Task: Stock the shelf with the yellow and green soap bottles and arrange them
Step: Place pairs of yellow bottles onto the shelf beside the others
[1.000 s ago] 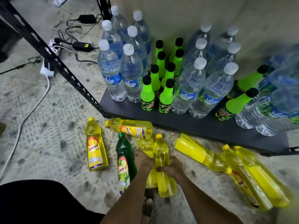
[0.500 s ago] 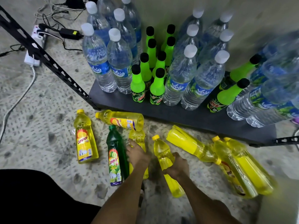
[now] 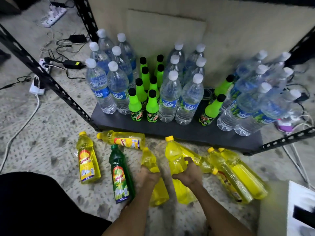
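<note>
Down on the floor [image 3: 42,150], the left hand [image 3: 148,176] has its grip round one yellow soap bottle [image 3: 149,159], and the right hand [image 3: 185,174] clutches a second yellow bottle [image 3: 173,150]. Ahead, the shelf [image 3: 187,133] offers only a narrow free strip, so careless placing could topple those Mountain Dew bottles [image 3: 135,106].

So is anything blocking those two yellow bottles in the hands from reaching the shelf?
Nothing visible. The left hand and right hand grip yellow bottles right before the shelf, whose front strip is bare; water bottles and green soda bottles stand farther back.
</note>
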`<state>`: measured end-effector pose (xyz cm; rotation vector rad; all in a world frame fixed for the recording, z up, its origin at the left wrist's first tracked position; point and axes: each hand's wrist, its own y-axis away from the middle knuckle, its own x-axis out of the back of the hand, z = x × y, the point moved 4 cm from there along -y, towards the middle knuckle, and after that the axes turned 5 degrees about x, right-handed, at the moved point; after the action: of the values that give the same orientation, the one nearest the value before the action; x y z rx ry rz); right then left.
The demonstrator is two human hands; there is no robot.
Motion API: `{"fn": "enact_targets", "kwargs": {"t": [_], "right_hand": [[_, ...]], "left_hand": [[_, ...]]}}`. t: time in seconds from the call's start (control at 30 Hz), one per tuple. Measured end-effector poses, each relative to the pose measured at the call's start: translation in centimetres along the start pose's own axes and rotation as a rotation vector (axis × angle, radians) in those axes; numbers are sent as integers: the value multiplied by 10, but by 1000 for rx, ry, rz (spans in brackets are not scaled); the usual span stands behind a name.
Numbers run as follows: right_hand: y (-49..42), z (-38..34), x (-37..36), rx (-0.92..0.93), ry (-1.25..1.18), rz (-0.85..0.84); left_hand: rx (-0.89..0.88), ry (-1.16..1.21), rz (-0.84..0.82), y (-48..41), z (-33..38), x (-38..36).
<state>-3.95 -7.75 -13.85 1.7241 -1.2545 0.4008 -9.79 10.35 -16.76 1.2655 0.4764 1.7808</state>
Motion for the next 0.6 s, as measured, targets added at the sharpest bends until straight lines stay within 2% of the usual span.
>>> {"fn": "enact_targets", "kwargs": {"t": [0.13, 0.4, 0.6], "right_hand": [[20, -2, 46, 14, -14, 76], [77, -8, 153, 81, -107, 328], [128, -29, 250, 177, -209, 535]], "left_hand": [[-124, 80, -37, 40, 11, -4], [-394, 88, 81, 131, 62, 39], [-752, 207, 238, 225, 134, 102]]}}
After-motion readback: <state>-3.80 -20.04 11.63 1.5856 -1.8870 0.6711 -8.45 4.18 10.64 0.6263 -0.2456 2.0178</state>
